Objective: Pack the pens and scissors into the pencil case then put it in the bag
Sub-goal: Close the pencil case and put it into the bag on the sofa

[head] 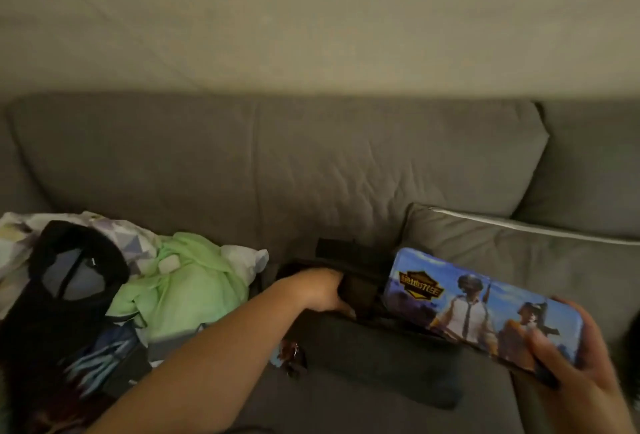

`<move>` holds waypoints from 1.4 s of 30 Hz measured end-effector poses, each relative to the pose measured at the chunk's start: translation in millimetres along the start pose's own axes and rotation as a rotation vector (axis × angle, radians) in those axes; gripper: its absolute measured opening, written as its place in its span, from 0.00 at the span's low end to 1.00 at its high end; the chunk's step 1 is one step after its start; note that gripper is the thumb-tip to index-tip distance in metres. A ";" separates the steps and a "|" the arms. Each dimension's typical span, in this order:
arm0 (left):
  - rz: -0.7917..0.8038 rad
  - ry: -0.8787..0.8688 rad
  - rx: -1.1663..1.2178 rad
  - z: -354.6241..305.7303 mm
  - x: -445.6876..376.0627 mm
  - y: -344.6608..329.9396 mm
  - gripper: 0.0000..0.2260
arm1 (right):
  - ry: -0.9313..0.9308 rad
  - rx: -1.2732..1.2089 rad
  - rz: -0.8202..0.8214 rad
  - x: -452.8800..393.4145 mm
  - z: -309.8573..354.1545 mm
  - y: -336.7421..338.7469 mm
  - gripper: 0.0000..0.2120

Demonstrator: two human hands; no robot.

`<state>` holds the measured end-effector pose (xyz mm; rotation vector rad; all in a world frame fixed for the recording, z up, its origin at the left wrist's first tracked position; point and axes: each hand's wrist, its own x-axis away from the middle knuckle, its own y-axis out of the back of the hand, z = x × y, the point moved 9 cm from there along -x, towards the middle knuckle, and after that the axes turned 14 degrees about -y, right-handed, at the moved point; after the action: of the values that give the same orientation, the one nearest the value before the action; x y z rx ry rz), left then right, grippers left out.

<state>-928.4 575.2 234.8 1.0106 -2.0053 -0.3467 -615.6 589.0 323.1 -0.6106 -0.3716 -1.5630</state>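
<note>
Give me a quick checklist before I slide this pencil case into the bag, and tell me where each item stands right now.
1. Pencil case lid closed: ok, the printed lid looks flush.
2. Right hand grips the case's near end: ok.
3. Left hand holds the bag at its opening: ok.
4. Opening wide enough for the case: cannot tell, too dark.
5. Case's far end aimed at the opening: ok.
6. Pens and scissors inside the case: cannot tell.

Single head view; faces forward-down at sofa (pixel 277 163); close
</note>
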 end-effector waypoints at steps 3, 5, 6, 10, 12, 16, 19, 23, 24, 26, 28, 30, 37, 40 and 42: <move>0.004 -0.043 0.124 -7.5 -26.5 -7.5 0.26 | 0.055 -0.012 -0.018 -6.9 7.6 -4.4 0.23; 0.042 -0.125 0.259 -17.9 -37.9 -12.5 0.20 | 0.111 0.019 -0.038 -13.0 13.9 -7.0 0.23; 0.081 -0.164 0.279 -20.6 -39.3 -12.7 0.16 | 0.137 0.044 -0.045 -16.6 16.5 -8.8 0.24; 0.176 -0.224 0.188 -12.9 -30.6 -3.5 0.13 | 0.242 0.158 -0.028 -26.1 24.4 -17.1 0.24; 0.040 -0.154 0.197 2.5 -29.3 5.7 0.16 | 0.267 0.177 -0.018 -28.2 27.4 -26.2 0.24; -0.440 -0.052 0.323 12.4 -21.5 23.3 0.18 | 0.264 0.181 0.002 -36.4 29.1 -40.6 0.26; -0.647 -0.021 0.414 20.9 -15.2 28.3 0.16 | 0.302 0.212 0.045 -39.0 35.2 -48.9 0.25; -0.742 0.055 0.281 17.1 -18.8 58.2 0.14 | 0.345 0.223 0.067 -38.6 44.2 -49.1 0.24; -0.779 0.073 0.169 12.3 -18.6 69.8 0.16 | 0.357 0.230 0.066 -38.4 45.4 -47.3 0.25; -0.768 0.108 -0.034 4.9 -23.8 81.6 0.15 | 0.381 0.261 0.055 -37.6 46.0 -44.0 0.26; -0.736 0.120 -0.111 5.9 -32.0 82.2 0.12 | 0.410 0.300 0.039 -37.1 45.2 -43.3 0.27; -0.682 0.094 0.010 15.6 -43.1 76.0 0.14 | 0.420 0.334 0.032 -38.8 43.0 -45.3 0.27; -0.249 0.171 0.099 37.2 -57.6 37.9 0.22 | 0.526 0.496 0.044 -38.2 33.7 -56.1 0.28; -0.373 0.145 -0.130 21.4 -50.7 47.0 0.11 | 0.592 0.558 0.031 -35.3 32.7 -59.1 0.23; -0.433 0.146 -0.180 17.4 -45.3 45.3 0.08 | 0.614 0.594 0.038 -33.3 33.4 -62.7 0.24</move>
<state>-951.6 636.6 224.2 1.3097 -1.5846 -0.6530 -672.1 641.2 338.3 0.3193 -0.3253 -1.4245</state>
